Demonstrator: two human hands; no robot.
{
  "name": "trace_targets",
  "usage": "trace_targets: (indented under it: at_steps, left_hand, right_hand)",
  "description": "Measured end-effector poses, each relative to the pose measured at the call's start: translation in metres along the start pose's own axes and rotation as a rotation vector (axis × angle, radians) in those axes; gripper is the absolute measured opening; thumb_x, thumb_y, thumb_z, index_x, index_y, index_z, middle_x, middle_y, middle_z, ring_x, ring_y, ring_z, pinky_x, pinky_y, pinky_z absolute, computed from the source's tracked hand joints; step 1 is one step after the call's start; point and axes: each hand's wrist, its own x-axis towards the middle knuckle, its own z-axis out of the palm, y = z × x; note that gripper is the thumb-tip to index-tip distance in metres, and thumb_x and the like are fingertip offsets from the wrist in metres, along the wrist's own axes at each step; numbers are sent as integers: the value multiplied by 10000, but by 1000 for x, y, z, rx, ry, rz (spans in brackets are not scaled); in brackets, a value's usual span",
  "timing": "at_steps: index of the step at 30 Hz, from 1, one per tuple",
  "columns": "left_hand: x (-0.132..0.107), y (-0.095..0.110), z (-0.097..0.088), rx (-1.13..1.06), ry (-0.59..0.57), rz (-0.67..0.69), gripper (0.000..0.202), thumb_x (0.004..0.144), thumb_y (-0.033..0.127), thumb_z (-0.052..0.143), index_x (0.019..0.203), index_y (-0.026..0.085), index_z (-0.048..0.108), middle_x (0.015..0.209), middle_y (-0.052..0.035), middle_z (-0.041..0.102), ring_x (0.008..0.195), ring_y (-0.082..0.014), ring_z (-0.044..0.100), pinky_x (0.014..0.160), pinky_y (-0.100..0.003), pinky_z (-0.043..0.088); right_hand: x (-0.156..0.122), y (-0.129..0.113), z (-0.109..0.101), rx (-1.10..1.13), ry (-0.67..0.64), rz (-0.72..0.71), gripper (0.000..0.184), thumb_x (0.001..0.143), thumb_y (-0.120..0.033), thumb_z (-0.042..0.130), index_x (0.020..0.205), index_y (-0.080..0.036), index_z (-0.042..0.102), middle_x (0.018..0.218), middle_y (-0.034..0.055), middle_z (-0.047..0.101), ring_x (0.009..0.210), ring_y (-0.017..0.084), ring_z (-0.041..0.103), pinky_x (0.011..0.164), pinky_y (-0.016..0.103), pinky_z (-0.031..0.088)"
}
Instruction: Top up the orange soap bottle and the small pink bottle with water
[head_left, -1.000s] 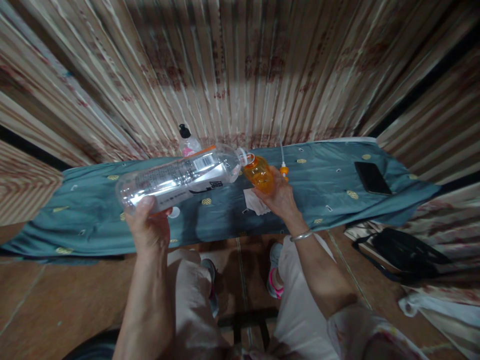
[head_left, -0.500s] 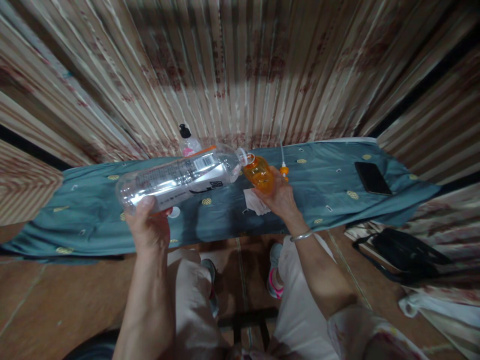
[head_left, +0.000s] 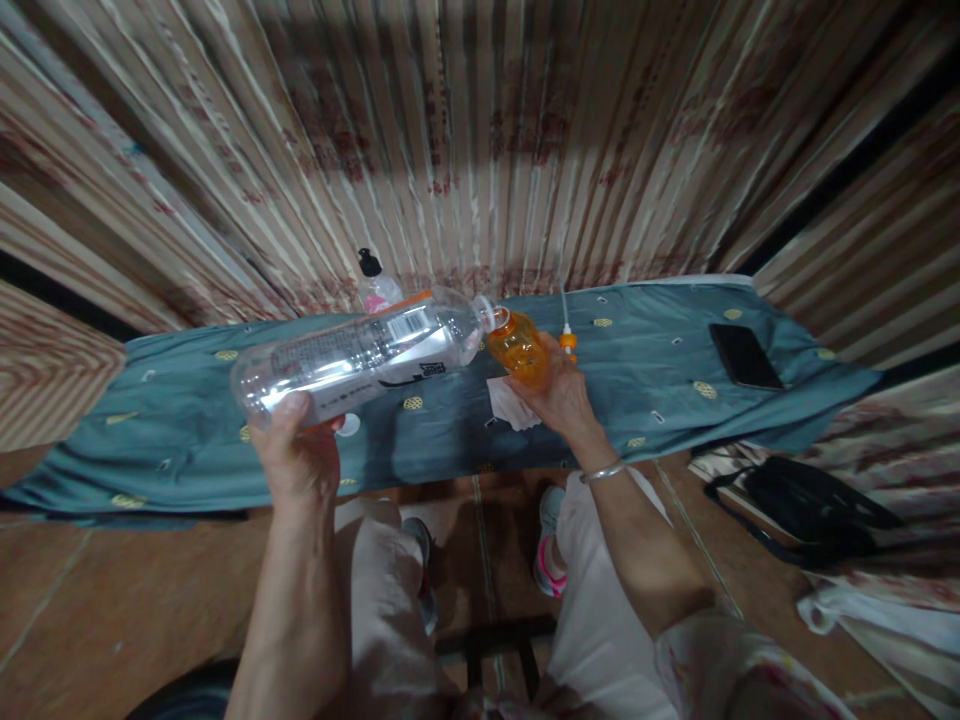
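My left hand [head_left: 300, 455] grips the base end of a large clear plastic bottle [head_left: 360, 352], tipped almost level with its mouth to the right. That mouth meets the top of a small orange bottle [head_left: 517, 347], which my right hand [head_left: 561, 392] holds from the right. Both bottles hang over a teal patterned cloth [head_left: 660, 370] on a low table. An orange cap with a white tube [head_left: 568, 336] stands just behind my right hand. A white cap [head_left: 349, 424] lies on the cloth by my left hand. A white paper scrap [head_left: 508, 405] lies under the orange bottle.
A pump bottle with a black top [head_left: 373, 282] stands at the back against the striped curtain. A black phone [head_left: 745, 356] lies on the cloth at the right. A black bag [head_left: 814, 508] and a white plastic bag [head_left: 885, 625] sit on the floor at the right.
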Motion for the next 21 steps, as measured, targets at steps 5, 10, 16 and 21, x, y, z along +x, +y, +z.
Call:
trace_targets:
  at_steps: [5, 10, 16, 21]
  left_hand:
    - [1, -1, -2, 2, 10, -2, 678, 481, 317, 872, 1136, 222, 724, 1004, -31, 707, 662, -113, 564, 422, -172, 342]
    - [0, 0, -1, 3, 29, -14, 643, 467, 293, 857, 1091, 210, 728, 990, -30, 703, 673, -117, 565, 405, -175, 339]
    - [-1, 1, 1, -5, -18, -2, 687, 493, 303, 861, 1158, 233, 706, 1024, -41, 696, 690, -117, 561, 422, -180, 312]
    - [0, 0, 0, 6, -7, 12, 692, 475, 317, 869, 1138, 212, 699, 1020, -57, 690, 671, -111, 536, 432, -181, 296]
  right_hand:
    - [-1, 1, 1, -9, 13, 2, 801, 853, -463, 795, 1493, -178, 406, 1419, 207, 648, 1340, 367, 634, 1102, 602, 554]
    - [-1, 1, 0, 2, 7, -7, 796, 866, -464, 783, 1502, -170, 406, 1423, 214, 648, 1341, 371, 635, 1088, 602, 563]
    - [-1, 0, 1, -14, 22, -7, 785, 860, -462, 789, 1486, -169, 417, 1398, 217, 664, 1324, 375, 646, 1069, 600, 573]
    - [0, -2, -1, -6, 7, -3, 772, 863, -438, 776, 1494, -188, 408, 1409, 203, 657, 1330, 373, 642, 1080, 597, 567]
